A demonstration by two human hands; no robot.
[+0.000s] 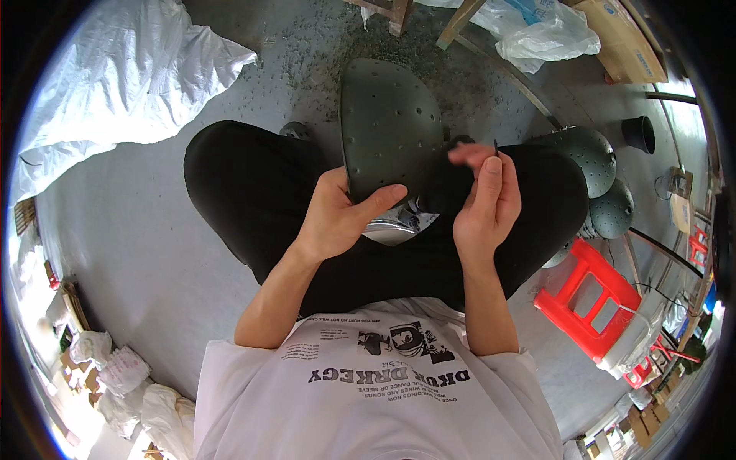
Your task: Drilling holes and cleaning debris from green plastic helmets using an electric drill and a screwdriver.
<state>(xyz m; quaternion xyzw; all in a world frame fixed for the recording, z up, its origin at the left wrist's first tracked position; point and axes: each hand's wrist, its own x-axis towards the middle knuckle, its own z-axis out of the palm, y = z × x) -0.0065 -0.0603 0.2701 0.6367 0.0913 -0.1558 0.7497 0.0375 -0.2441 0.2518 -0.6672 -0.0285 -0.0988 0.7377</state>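
Note:
My left hand [337,215] grips the near edge of a dark green plastic half-sphere shell [387,123], its thumb lying on the outer face. Small holes and bumps dot the shell all over, and it stands tilted between my knees. Just to the right of it, my right hand [487,199] is raised and apart from the shell. Its thumb and fingers pinch a small, thin dark piece [496,147] whose kind is too small to make out. Some of the right fingers are smeared by motion.
Dark scraps litter the grey floor [307,57] beyond the shell. More perforated green shells [590,157] lie beside my right knee, near a red plastic stool [590,299] and a black pot [638,135]. A silvery sheet [130,77] covers something at far left; a cardboard box [621,42] stands far right.

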